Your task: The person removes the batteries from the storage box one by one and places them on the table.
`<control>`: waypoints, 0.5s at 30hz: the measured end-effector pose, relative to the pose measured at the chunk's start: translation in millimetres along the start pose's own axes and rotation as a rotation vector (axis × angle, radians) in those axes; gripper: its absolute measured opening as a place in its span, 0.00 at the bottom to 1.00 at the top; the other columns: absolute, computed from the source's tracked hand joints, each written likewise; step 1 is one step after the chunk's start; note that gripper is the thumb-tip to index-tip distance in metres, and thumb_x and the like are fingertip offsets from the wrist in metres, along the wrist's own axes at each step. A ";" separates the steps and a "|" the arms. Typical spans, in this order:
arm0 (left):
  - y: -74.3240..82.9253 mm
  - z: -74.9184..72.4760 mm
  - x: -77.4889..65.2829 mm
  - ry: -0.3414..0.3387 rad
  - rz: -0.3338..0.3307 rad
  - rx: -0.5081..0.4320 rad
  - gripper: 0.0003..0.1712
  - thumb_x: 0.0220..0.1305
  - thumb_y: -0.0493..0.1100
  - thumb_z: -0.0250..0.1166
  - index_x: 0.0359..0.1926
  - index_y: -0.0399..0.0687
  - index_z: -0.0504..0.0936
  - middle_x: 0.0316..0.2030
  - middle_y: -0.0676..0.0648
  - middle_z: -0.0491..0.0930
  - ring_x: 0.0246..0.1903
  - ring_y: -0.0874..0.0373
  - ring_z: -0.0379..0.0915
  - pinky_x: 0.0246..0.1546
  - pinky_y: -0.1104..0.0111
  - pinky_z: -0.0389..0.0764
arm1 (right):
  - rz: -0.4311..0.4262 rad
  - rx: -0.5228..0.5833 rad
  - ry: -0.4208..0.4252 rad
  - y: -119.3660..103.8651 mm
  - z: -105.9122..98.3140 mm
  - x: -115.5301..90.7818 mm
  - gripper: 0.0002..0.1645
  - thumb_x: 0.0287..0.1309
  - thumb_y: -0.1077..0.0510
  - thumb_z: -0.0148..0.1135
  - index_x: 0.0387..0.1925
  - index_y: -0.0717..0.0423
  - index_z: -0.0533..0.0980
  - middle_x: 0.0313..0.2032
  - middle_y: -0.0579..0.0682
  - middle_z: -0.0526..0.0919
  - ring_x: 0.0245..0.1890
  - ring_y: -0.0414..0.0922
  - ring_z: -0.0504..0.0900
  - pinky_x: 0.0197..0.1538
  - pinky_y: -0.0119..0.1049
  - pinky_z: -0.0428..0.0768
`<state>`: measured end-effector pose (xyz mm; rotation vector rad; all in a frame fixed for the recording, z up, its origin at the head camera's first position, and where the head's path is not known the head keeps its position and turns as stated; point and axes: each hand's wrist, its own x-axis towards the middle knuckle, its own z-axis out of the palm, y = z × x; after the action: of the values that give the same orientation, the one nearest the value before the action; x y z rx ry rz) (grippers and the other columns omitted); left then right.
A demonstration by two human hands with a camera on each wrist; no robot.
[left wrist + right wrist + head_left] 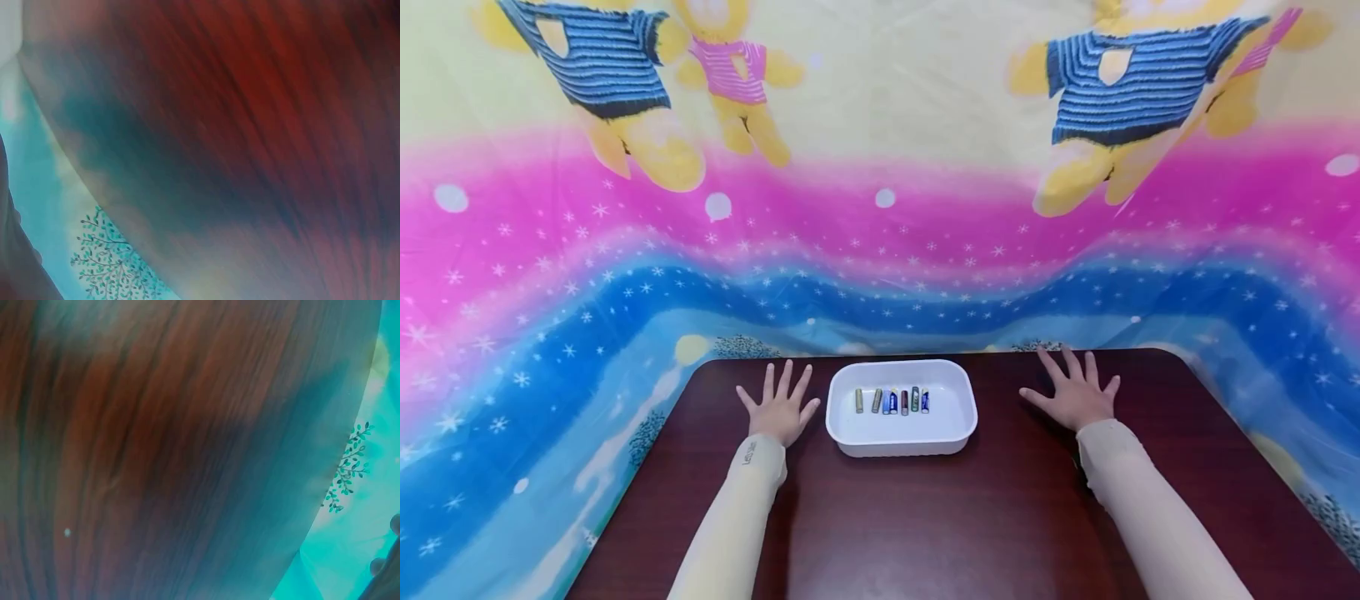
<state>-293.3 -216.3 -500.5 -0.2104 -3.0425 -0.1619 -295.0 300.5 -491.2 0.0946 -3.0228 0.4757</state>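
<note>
In the head view a white plastic tray (887, 449) sits near the far edge of the table. Several small batteries (904, 403) stand side by side in a row inside it, in green, blue, dark red and other colours. To the tray's left, my left hand (778, 414) rests on the table with fingers spread. My right hand (1077, 400) lies to the tray's right, also spread out, farther from it than the left one. Neither hand touches the tray. Both wrist views show mostly tabletop; a dark, blurred shape fills one lower corner of each.
The dark red-brown wooden table (925, 525) has rounded far corners. Behind and beside it hangs a colourful cloth (880, 242) printed with bears and snowflakes. Light sleeves cover both forearms. A leafy print (350, 465) shows past the table edge in the right wrist view.
</note>
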 end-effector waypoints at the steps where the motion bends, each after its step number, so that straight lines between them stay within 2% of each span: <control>1: 0.9 -0.6 0.1 0.002 0.001 -0.007 0.41 0.76 0.66 0.48 0.82 0.63 0.47 0.81 0.43 0.40 0.79 0.38 0.27 0.62 0.21 0.30 | 0.000 0.002 -0.002 -0.9 -0.6 0.6 0.58 0.61 0.21 0.51 0.82 0.42 0.46 0.78 0.66 0.40 0.75 0.74 0.29 0.59 0.83 0.23; 6: 6.3 -3.6 0.3 0.015 0.011 -0.022 0.41 0.76 0.68 0.45 0.82 0.64 0.45 0.81 0.46 0.36 0.79 0.40 0.23 0.63 0.22 0.29 | -0.006 0.011 0.003 -5.2 -2.0 3.3 0.57 0.62 0.20 0.49 0.82 0.41 0.44 0.78 0.66 0.39 0.75 0.72 0.27 0.61 0.83 0.27; 9: 9.3 -7.0 0.2 0.015 0.015 -0.047 0.41 0.76 0.68 0.43 0.82 0.64 0.44 0.82 0.47 0.34 0.79 0.41 0.21 0.63 0.23 0.28 | -0.019 0.026 0.042 -7.9 -0.9 4.6 0.56 0.63 0.22 0.49 0.82 0.42 0.46 0.78 0.65 0.41 0.76 0.72 0.30 0.63 0.83 0.31; 15: 16.7 -8.6 -1.4 0.046 0.033 -0.084 0.42 0.76 0.68 0.44 0.82 0.63 0.44 0.82 0.48 0.34 0.79 0.42 0.22 0.65 0.24 0.30 | -0.049 0.075 0.116 -18.2 0.2 5.9 0.53 0.66 0.26 0.52 0.81 0.44 0.49 0.78 0.64 0.44 0.76 0.72 0.34 0.65 0.81 0.36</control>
<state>-288.9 -200.9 -490.5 -0.2585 -2.9872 -0.2888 -299.6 282.9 -485.3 0.1405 -2.8823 0.5701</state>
